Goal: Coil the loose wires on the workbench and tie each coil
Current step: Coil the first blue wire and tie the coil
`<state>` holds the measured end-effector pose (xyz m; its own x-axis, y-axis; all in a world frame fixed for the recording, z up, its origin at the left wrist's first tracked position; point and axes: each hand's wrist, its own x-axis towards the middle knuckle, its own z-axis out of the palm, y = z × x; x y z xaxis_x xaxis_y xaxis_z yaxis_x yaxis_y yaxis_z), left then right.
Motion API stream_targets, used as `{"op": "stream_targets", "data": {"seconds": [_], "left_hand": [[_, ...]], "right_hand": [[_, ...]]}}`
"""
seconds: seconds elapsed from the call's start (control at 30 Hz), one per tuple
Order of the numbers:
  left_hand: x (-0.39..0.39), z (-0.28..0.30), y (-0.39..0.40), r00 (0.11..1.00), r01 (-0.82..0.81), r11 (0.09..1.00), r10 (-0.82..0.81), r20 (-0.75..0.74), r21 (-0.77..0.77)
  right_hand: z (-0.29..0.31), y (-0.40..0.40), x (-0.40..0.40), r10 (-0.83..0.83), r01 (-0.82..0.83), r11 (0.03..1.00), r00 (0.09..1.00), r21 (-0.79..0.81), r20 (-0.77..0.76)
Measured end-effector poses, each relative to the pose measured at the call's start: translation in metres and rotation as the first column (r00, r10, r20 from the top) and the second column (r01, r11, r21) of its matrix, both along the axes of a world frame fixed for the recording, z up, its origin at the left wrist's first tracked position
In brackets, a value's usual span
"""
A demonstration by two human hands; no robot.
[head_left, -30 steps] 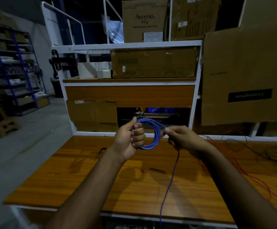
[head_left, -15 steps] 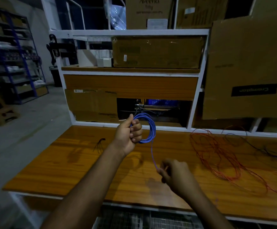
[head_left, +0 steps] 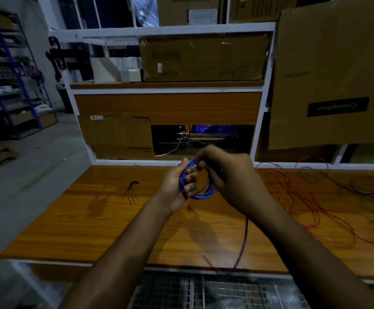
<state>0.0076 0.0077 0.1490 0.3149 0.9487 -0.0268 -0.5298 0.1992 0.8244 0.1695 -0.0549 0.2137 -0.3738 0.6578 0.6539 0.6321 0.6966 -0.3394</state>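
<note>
A small coil of blue wire (head_left: pixel 201 194) hangs above the middle of the wooden workbench (head_left: pixel 88 221). My left hand (head_left: pixel 177 186) grips the coil's left side with curled fingers. My right hand (head_left: pixel 228 175) sits against the coil's top right, fingers curled, pinching the wire at the top of the loop. The wire's loose tail (head_left: pixel 242 244) drops from under my right hand to the bench's front edge. Loose red wire (head_left: pixel 297 197) lies tangled on the bench to the right, with dark and purple wires (head_left: pixel 366 190) further right.
A small bundle of black ties (head_left: pixel 131 190) lies on the bench to the left. Cardboard boxes (head_left: pixel 203 58) fill the white shelf frame behind the bench, and a large box (head_left: pixel 333 81) stands at the right. Blue racking (head_left: pixel 9 81) lines the far left wall.
My right hand has come up from low over the bench back to the coil's top, bringing another turn of blue wire. The left hand kept its grip on the coil.
</note>
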Motion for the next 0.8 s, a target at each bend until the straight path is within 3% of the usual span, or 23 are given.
{"op": "stream_targets", "data": {"seconds": [0.2,0.37,0.5,0.63,0.8], "left_hand": [[0.005,0.015,-0.008,0.988,0.105,0.994,-0.106,0.111,0.017],[-0.002,0.023,-0.010,0.970,0.215,0.977,-0.215,0.113,0.011],[-0.013,0.024,-0.006,0.965,0.188,0.982,-0.186,0.185,0.008],[-0.027,0.026,0.001,0.950,0.101,0.995,-0.098,0.297,0.007],[-0.027,0.025,0.006,0.946,0.124,0.992,-0.125,0.300,0.021]], "right_hand": [[-0.003,0.053,0.011,-0.234,0.244,0.967,0.965,0.077,-0.117],[-0.013,0.070,0.020,-0.302,0.301,0.953,0.951,-0.032,-0.060],[-0.024,0.070,0.028,-0.170,0.147,0.935,0.985,-0.324,-0.044],[-0.050,0.062,0.051,-0.018,-0.159,0.765,0.963,-0.624,-0.267],[-0.061,0.050,0.045,-0.022,-0.384,0.619,0.863,-0.685,-0.504]]}}
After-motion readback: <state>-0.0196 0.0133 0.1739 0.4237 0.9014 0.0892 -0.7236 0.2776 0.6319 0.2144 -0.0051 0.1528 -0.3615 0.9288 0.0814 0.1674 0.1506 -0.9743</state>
